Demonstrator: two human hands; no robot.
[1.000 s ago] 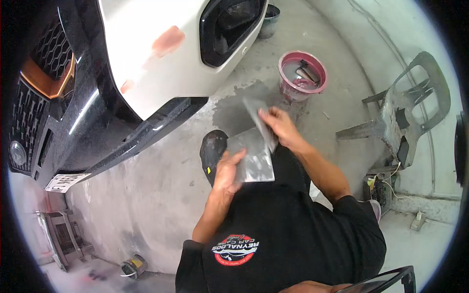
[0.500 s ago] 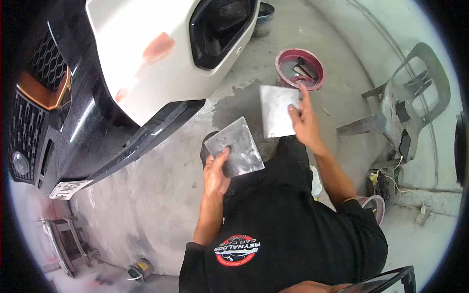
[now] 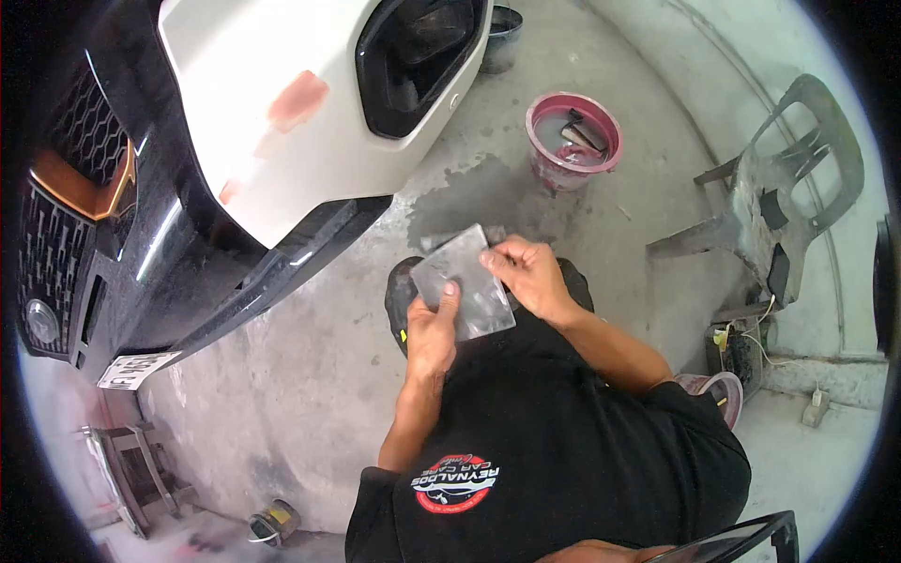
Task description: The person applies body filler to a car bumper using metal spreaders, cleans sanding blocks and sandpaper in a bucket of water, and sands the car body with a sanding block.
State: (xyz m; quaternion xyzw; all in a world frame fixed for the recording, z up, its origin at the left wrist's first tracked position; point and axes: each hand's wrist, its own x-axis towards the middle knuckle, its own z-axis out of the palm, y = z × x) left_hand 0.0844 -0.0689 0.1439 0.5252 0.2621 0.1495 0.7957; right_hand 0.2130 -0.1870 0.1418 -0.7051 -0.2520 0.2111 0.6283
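Observation:
My left hand is closed on a flat, square grey metal plate with smears on its face, thumb lying on top. My right hand is at that plate's upper right edge, fingers pinched. A second plate sits mostly hidden behind the first, with only a blurred strip showing past the top edge; my right hand appears to grip it. Both hands are above my lap, between my knees. Ahead to the left is the white car bumper with a reddish-brown patch.
A pink bucket of cloudy water with items in it stands ahead on the floor, beside a wet patch. A grey plastic chair stands at the right, dark pads on its seat. A dark bucket is beyond the bumper.
My right hand has moved left and down, bringing its plate behind the one in my left hand. My left hand has shifted slightly right.

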